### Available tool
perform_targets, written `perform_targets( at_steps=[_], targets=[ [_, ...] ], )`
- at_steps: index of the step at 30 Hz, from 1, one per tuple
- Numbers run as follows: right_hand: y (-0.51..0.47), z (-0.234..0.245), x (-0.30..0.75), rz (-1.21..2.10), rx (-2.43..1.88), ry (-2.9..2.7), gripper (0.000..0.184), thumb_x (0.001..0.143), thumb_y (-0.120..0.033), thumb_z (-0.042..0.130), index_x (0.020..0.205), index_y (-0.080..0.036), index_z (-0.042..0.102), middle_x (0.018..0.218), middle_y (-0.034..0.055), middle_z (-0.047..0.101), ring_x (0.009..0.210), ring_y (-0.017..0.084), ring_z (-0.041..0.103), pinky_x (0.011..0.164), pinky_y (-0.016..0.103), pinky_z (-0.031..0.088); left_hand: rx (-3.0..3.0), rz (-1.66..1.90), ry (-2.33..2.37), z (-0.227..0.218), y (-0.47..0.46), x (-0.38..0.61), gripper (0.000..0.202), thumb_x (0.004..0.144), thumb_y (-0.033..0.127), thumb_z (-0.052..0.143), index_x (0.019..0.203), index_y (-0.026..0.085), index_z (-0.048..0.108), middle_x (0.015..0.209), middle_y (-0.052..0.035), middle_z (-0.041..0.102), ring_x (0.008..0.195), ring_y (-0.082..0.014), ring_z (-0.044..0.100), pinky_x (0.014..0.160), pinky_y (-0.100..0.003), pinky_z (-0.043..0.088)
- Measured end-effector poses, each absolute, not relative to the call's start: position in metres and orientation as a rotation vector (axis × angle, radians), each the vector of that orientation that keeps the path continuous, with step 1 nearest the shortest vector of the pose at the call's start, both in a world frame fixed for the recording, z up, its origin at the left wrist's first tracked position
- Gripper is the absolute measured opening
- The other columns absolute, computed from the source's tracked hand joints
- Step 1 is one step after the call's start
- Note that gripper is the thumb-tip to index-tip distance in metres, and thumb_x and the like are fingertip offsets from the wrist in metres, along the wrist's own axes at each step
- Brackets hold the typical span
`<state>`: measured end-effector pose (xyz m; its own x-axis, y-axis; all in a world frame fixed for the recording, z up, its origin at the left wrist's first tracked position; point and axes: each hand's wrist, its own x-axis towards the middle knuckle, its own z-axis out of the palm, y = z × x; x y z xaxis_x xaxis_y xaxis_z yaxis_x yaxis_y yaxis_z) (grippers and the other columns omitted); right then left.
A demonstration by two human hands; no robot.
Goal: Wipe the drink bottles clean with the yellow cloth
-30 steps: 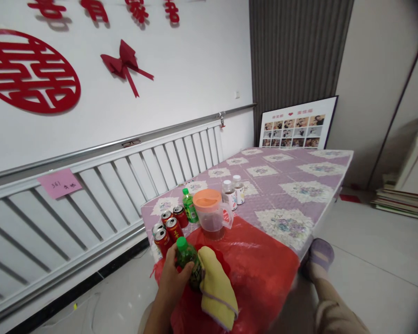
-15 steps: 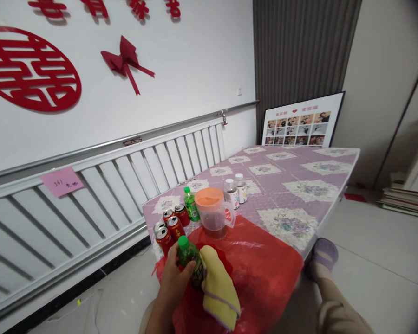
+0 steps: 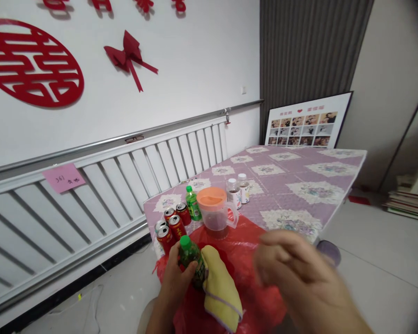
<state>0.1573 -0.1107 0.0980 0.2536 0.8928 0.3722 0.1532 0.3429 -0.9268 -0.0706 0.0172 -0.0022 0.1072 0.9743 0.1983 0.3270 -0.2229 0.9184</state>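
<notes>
My left hand (image 3: pixel 176 273) is wrapped round a green plastic bottle (image 3: pixel 191 257) with a green cap, which stands nearly upright. A folded yellow cloth (image 3: pixel 220 287) lies against the bottle's right side, over a red plastic bag (image 3: pixel 252 273). To the right, above the bag, is my right hand (image 3: pixel 296 273), its fingers smeared by motion; I see nothing held in it. Behind the bottle stands a clear pitcher (image 3: pixel 214 220) with an orange lid and some brown liquid. Several red cans (image 3: pixel 177 226) are grouped left of the pitcher, beside a second green bottle (image 3: pixel 194 206).
Two white-capped bottles (image 3: pixel 243 190) stand right of the pitcher on a purple floral tablecloth (image 3: pixel 275 181). A white radiator (image 3: pixel 125 181) runs along the wall to the left. A photo board (image 3: pixel 304 123) leans at the back. Stacked books (image 3: pixel 411 204) lie at far right.
My right hand has come into view from the lower right, over the red bag. My left hand keeps its hold on the green bottle. The view has shifted slightly.
</notes>
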Motion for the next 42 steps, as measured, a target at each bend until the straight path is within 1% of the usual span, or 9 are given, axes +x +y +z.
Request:
perform_targets(
  at_steps=[1,3,6,9,16,22,31,36,42],
  targets=[
    [-0.096,0.095,0.152,0.713,-1.147,-1.254,0.029,0.097,-0.046,0.055,0.118,-0.028,0.059,0.082,0.0001,0.064,0.071,0.016,0.064,0.063,0.029,0.055,1.659,1.127,1.295,-0.002,0.017,-0.071,0.062,0.076,0.022,0.067,0.135,0.021,0.050,0.133,-0.0089,0.064,0.122,-0.0252,0.062,0.107,-0.040,0.048],
    [-0.069,0.083,0.141,0.737,-1.267,-1.355,0.032,0.094,-0.042,0.053,0.120,-0.024,0.057,0.087,0.0014,0.064,0.079,0.018,0.066,0.069,0.032,0.056,1.659,1.137,1.290,-0.003,0.018,-0.071,0.062,0.075,0.022,0.067,0.135,0.021,0.050,0.136,-0.0093,0.063,0.125,-0.0255,0.061,0.109,-0.040,0.047],
    [-0.043,0.056,0.125,0.622,-1.588,-1.625,0.054,0.083,-0.027,0.056,0.137,-0.019,0.052,0.131,0.0131,0.062,0.123,0.028,0.058,0.104,0.045,0.048,1.659,1.135,1.280,-0.004,0.018,-0.072,0.062,0.075,0.023,0.067,0.135,0.022,0.050,0.139,-0.0091,0.061,0.129,-0.0252,0.059,0.112,-0.040,0.045],
    [-0.034,0.034,0.111,0.610,-1.826,-1.816,0.073,0.077,-0.021,0.060,0.148,-0.015,0.044,0.153,0.0173,0.047,0.142,0.033,0.043,0.116,0.047,0.036,1.657,1.120,1.294,-0.004,0.018,-0.071,0.062,0.074,0.024,0.068,0.134,0.022,0.051,0.140,-0.0092,0.061,0.129,-0.0258,0.058,0.112,-0.040,0.044],
    [-0.029,0.011,0.092,0.618,-1.979,-1.886,0.084,0.074,-0.017,0.060,0.154,-0.019,0.037,0.162,0.0161,0.035,0.149,0.034,0.034,0.117,0.046,0.036,1.625,1.139,1.309,-0.003,0.016,-0.071,0.059,0.073,0.023,0.068,0.130,0.023,0.055,0.136,-0.0100,0.063,0.126,-0.0280,0.059,0.111,-0.044,0.045],
    [-0.026,0.011,0.083,0.686,-2.125,-1.885,0.088,0.072,-0.015,0.064,0.155,-0.022,0.038,0.165,0.0172,0.029,0.143,0.039,0.042,0.110,0.049,0.044,1.574,1.133,1.304,-0.006,0.016,-0.070,0.066,0.071,0.023,0.069,0.135,0.022,0.050,0.137,-0.0106,0.061,0.126,-0.0275,0.060,0.112,-0.042,0.044],
    [-0.019,-0.009,0.087,0.701,-2.025,-1.947,0.088,0.070,0.004,0.049,0.155,-0.018,0.037,0.162,0.0190,0.034,0.144,0.030,0.044,0.112,0.039,0.045,1.579,1.126,1.362,-0.009,0.015,-0.069,0.067,0.070,0.024,0.069,0.134,0.020,0.050,0.133,-0.0128,0.063,0.121,-0.0302,0.062,0.108,-0.048,0.048],
    [-0.017,-0.015,0.107,0.687,-1.919,-1.898,0.084,0.073,-0.001,0.047,0.154,-0.021,0.038,0.161,0.0145,0.038,0.144,0.026,0.044,0.118,0.039,0.038,1.595,1.116,1.322,-0.019,0.020,-0.074,0.069,0.069,0.024,0.071,0.135,0.020,0.051,0.132,-0.0126,0.063,0.122,-0.0311,0.061,0.108,-0.047,0.049],
    [-0.019,0.015,0.130,0.502,-1.766,-1.775,0.066,0.089,-0.018,0.041,0.155,-0.020,0.035,0.166,0.0123,0.025,0.153,0.025,0.026,0.123,0.046,0.030,1.636,1.057,1.301,-0.026,0.023,-0.080,0.067,0.071,0.024,0.074,0.134,0.022,0.054,0.136,-0.0118,0.061,0.128,-0.0328,0.057,0.112,-0.048,0.046]
  ],
)
